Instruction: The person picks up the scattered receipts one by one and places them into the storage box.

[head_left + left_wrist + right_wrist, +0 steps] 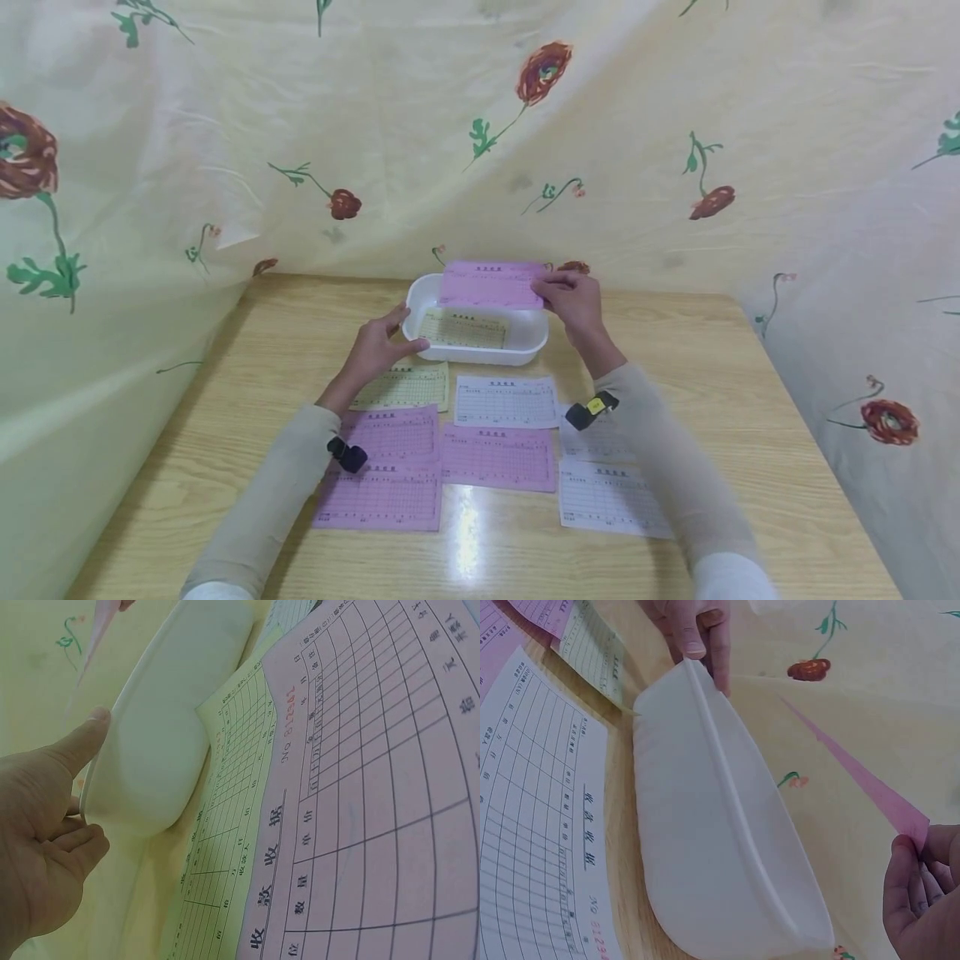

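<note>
A white plastic tray (480, 355) stands at the back of the table with a yellow receipt slip (461, 329) lying in it. My left hand (372, 346) grips the tray's left end, its thumb on the rim in the left wrist view. Over the tray's back part, my right hand (573, 302) pinches the right edge of a pink receipt slip (487, 287). That slip shows nearly edge-on in the right wrist view, apart from the tray, between thumb and fingers of the right hand (922, 892).
In front of the tray lie a yellow slip (408, 388), several pink slips (498, 460) and several white slips (506, 403), some partly covered by my arms. A flowered cloth (420, 125) hangs behind the wooden table (712, 350) and along its sides.
</note>
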